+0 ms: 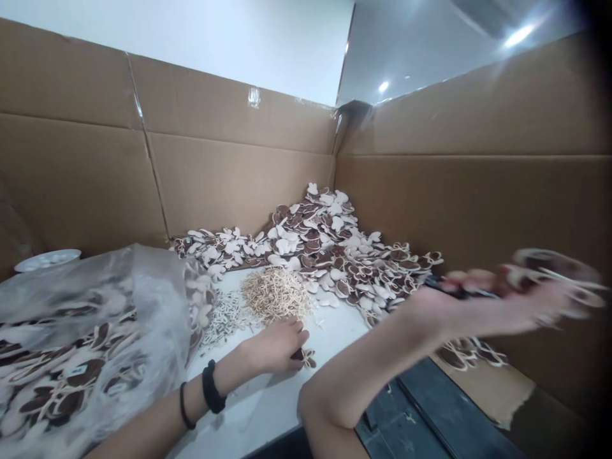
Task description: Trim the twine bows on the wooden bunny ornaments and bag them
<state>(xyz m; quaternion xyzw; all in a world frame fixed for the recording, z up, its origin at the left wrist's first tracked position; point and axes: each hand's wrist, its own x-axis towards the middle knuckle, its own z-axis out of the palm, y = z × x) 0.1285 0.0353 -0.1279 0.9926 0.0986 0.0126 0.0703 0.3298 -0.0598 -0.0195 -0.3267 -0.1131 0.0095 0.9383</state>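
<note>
My left hand (280, 344) is low over the white table, its fingers closed on a small dark-brown felt piece with cream edging (308, 358). Out to the right, my right hand (521, 299) is raised and smeared by motion. Its fingers are wrapped round a dark slim tool (444, 288) whose kind I cannot make out. Beyond those fingers, a blurred brown piece with a cream rim (554, 264) also appears held. Just past my left hand lies a heap of short cream cord bits (275, 293), with smaller grey-white bits (224, 319) beside it.
A large pile of brown-and-white felt pieces (325, 236) fills the back corner against tall cardboard walls (239, 143). A clear plastic bag (157, 319) of similar pieces takes up the left, near a white dish (48, 259). A dark panelled surface (421, 408) lies lower right.
</note>
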